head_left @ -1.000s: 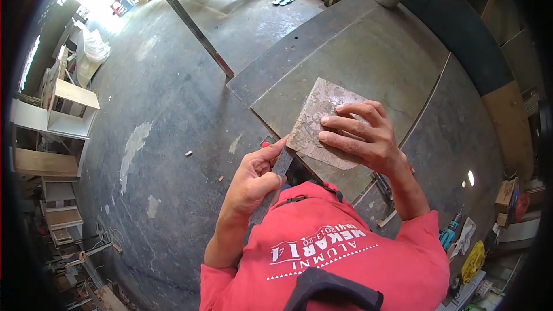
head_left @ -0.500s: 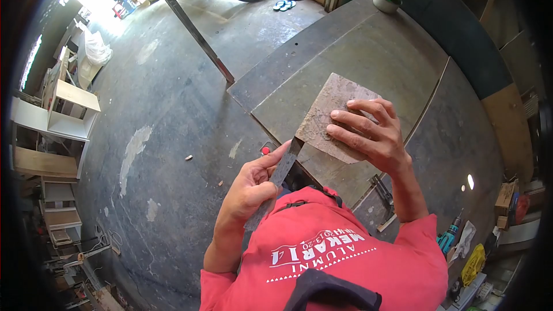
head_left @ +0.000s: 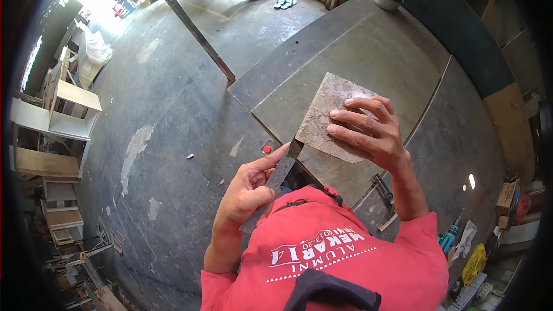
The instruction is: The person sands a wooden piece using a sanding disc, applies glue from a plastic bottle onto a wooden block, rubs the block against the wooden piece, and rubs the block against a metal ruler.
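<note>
A flat, roughly square, pinkish-brown board (head_left: 325,112) with a rough, blotchy surface is tilted above the worktable (head_left: 368,40). My right hand (head_left: 368,129) grips its right side, fingers spread over the upper face and the thumb hidden beneath. In my left hand (head_left: 253,187) is a narrow grey flat strip (head_left: 280,173), pinched between thumb and fingers. The strip's dark upper end lies close to the board's lower left corner; whether they touch I cannot tell. Its lower end reaches down over the red shirt.
A metal post (head_left: 190,26) stands left of the worktable. A white pot (head_left: 387,0) sits at the table's far end. A clamp-like tool (head_left: 383,191) lies near my right forearm, and a teal drill (head_left: 450,235) is at the lower right. Shelving (head_left: 72,106) lines the left side.
Compared with a second ago, the board and my right hand have shifted slightly right, opening more of the strip's upper end to view. Both hands keep their holds.
</note>
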Tool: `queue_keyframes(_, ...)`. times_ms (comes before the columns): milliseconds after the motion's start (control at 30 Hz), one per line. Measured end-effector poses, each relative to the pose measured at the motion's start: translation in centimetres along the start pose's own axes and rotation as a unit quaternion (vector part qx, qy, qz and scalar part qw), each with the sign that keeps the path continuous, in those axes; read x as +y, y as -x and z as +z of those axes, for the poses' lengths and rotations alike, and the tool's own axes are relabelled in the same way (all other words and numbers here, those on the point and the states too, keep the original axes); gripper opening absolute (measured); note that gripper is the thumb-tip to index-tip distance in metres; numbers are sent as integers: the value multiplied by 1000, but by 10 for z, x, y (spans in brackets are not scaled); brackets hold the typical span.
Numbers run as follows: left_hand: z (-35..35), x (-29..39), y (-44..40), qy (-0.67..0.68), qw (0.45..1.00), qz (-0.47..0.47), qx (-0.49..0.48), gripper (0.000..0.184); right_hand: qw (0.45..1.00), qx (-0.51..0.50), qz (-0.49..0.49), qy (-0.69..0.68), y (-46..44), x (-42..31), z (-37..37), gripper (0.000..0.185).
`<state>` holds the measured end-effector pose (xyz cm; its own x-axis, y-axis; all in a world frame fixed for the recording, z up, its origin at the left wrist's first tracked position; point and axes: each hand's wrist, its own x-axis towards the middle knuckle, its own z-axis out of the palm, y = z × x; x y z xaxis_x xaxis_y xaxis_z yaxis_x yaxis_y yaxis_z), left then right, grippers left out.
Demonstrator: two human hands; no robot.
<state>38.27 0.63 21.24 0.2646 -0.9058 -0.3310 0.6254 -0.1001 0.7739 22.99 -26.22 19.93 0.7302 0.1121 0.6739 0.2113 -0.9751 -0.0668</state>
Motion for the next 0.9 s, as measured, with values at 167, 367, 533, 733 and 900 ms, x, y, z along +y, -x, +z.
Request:
queue_keyframes(167, -1, 2, 1, -13, 1000, 2, -3, 94, 1000, 0, 6, -25, -1, 3, 0, 36)
queue_keyframes(367, -4, 1, 1, -5, 1000, -12, -10, 93, 998, -13, 7, -58, -2, 0, -2, 34)
queue_keyframes(533, -2, 1, -2, -12, 1000, 1, 15, 92, 997, -32, 9, -70, -3, -4, -3, 33)
queue_keyframes(733, -13, -6, -7, -18, 1000, 1, 23, 88, 994, -67, 29, -81, -1, -6, -6, 33)
queue_keyframes(900, -19, -7, -4, 15, 998, 38, 43, 78, 994, -88, 35, -61, 11, -3, -5, 32)
